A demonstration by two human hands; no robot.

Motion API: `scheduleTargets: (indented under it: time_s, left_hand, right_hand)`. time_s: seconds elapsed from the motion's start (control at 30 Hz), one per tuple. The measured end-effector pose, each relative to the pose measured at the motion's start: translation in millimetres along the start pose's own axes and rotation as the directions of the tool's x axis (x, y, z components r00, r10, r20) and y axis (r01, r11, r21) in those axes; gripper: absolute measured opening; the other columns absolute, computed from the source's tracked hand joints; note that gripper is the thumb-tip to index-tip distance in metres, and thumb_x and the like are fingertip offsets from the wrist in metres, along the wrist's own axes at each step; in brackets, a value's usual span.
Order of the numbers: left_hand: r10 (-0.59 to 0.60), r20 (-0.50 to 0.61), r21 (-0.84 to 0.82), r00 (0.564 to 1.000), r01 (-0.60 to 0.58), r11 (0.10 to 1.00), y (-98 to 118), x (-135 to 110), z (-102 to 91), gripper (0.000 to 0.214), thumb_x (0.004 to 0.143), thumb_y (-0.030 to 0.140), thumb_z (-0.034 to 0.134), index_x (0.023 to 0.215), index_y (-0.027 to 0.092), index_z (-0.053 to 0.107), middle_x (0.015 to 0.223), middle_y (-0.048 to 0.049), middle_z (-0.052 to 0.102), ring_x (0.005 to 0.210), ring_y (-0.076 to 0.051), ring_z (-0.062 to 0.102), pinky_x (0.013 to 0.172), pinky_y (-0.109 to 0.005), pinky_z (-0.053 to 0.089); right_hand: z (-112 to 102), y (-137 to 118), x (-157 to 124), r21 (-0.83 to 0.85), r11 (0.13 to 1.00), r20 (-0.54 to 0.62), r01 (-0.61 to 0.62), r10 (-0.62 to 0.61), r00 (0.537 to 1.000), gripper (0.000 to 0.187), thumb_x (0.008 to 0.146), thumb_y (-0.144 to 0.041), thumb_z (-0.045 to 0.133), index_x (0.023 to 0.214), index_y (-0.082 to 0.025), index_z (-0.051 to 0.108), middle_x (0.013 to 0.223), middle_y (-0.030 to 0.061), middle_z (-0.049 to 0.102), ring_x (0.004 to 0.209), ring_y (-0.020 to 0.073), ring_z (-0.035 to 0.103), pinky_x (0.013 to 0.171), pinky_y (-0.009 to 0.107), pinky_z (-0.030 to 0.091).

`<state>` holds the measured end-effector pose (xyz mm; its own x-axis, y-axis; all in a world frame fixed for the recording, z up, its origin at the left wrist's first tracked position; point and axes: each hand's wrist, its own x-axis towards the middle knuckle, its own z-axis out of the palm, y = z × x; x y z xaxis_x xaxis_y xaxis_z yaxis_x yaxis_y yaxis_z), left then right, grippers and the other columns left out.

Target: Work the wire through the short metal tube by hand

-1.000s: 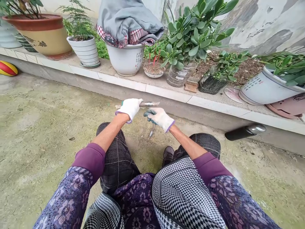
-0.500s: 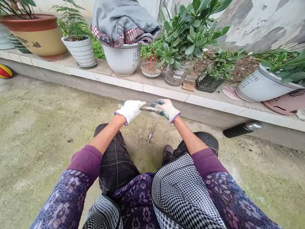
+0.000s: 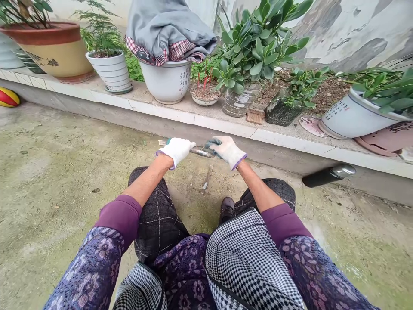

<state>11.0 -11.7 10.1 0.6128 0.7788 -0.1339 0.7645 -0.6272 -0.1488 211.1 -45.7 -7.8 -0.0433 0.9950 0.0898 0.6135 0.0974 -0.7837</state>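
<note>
White flowerpots [image 3: 164, 84] bear characters [image 3: 184, 77], too small to read.

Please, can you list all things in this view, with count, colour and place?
concrete ledge: 1, grey, across the back
large flowerpot: 1, tan, ledge left
striped pot: 1, white, on ledge
round pot: 1, white, on ledge
folded cloth: 1, grey and red check, on round pot
bowl of red sticks: 1, white, on ledge
plastic bottle planter: 1, clear, on ledge
tilted pot: 1, white, ledge right
ball: 1, red and yellow, ground left
flask: 1, black and silver, ground right
thin tool: 1, grey, ground below hands
metal rod: 1, silver, between hands
left hand: 1, white glove, grips rod
right hand: 1, white glove with dark palm, grips rod
</note>
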Motion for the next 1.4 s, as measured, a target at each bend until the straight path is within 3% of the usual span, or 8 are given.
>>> scheduleTargets:
  time_s: [0.2,0.37,0.57,0.77,0.97,1.2,1.33,1.4]
  left_hand:
    - [0.03,0.001,-0.12,1.0,-0.03,0.992,3,0,-4.5,0.036,0.095,0.027,0.045,0.123,0.028,0.068,0.098,-0.0085,0.075,0.09,-0.025,0.071,0.075,-0.031,0.047]
    - [-0.118,-0.109,-0.295,0.987,0.081,0.952,-6,7,-3.1,0.034,0.097,0.037,0.044,0.117,0.028,0.07,0.101,-0.0059,0.076,0.091,-0.022,0.071,0.076,-0.028,0.048]
    - [-0.241,-0.088,-0.188,0.966,0.222,0.957,-8,13,8.7,0.037,0.099,0.029,0.039,0.12,0.023,0.069,0.1,-0.0129,0.075,0.092,-0.025,0.071,0.076,-0.032,0.048]
    - [-0.066,-0.002,-0.006,0.998,0.066,0.998,-1,5,5.9,0.04,0.097,0.017,0.039,0.124,0.02,0.068,0.094,-0.0174,0.074,0.096,-0.031,0.072,0.077,-0.037,0.048]
    - [0.044,0.11,0.012,0.993,-0.046,0.999,4,2,1.3,0.039,0.092,0.013,0.043,0.12,0.021,0.07,0.094,-0.0155,0.075,0.093,-0.031,0.072,0.076,-0.037,0.049]
    - [0.056,0.09,-0.112,0.994,-0.046,0.993,7,-2,0.2,0.031,0.091,0.028,0.046,0.107,0.026,0.072,0.086,-0.0073,0.074,0.082,-0.024,0.071,0.068,-0.029,0.046]
    - [0.059,0.076,-0.334,0.995,-0.031,0.942,10,-10,-4.9,0.031,0.082,0.044,0.059,0.099,0.023,0.074,0.08,-0.004,0.073,0.078,-0.022,0.068,0.067,-0.027,0.045]
    - [0.062,0.021,-0.54,0.998,-0.041,0.841,11,-14,-5.5,0.035,0.074,0.047,0.07,0.095,0.019,0.074,0.075,-0.0023,0.07,0.075,-0.021,0.065,0.067,-0.027,0.045]
  right_hand:
    - [-5,13,5,0.257,0.941,0.138,-0.219,0.188,0.972,0.021,0.067,-0.03,0.062,0.081,-0.015,0.07,0.056,-0.0037,0.056,0.044,0.009,0.042,0.038,0.021,0.03]
    - [14,5,-2,0.369,0.883,0.168,-0.29,0.244,0.955,0.016,0.072,-0.027,0.06,0.079,-0.014,0.068,0.052,-0.0025,0.055,0.04,0.0083,0.042,0.036,0.02,0.031]
    - [28,-9,-13,-0.038,0.999,0.107,-0.038,0.042,0.993,0.015,0.082,-0.025,0.058,0.081,-0.018,0.071,0.062,-0.0008,0.063,0.053,0.0102,0.05,0.051,0.021,0.038]
    - [10,-1,-4,-0.4,0.913,0.087,0.076,-0.045,0.995,0.014,0.081,-0.028,0.064,0.082,-0.02,0.075,0.075,0.0028,0.071,0.068,0.0159,0.058,0.062,0.025,0.04]
    - [5,12,-2,-0.121,0.991,0.129,0.062,-0.046,0.991,0.021,0.074,-0.019,0.065,0.091,-0.018,0.078,0.086,0.0023,0.076,0.077,0.0148,0.064,0.073,0.023,0.047]
    - [-6,-1,-7,0.06,0.982,0.254,-0.179,0.158,0.954,0.023,0.074,-0.028,0.065,0.086,-0.013,0.077,0.056,-0.0029,0.059,0.046,0.0072,0.04,0.041,0.02,0.031]
    - [-13,-9,-10,0.157,0.959,0.304,-0.234,0.179,0.936,0.019,0.072,-0.029,0.067,0.08,-0.012,0.072,0.053,-0.0033,0.056,0.045,0.0063,0.039,0.037,0.018,0.028]
    - [-16,-12,-12,0.218,0.942,0.321,-0.253,0.176,0.931,0.021,0.071,-0.032,0.07,0.079,-0.012,0.07,0.054,-0.003,0.056,0.045,0.0064,0.041,0.038,0.018,0.029]
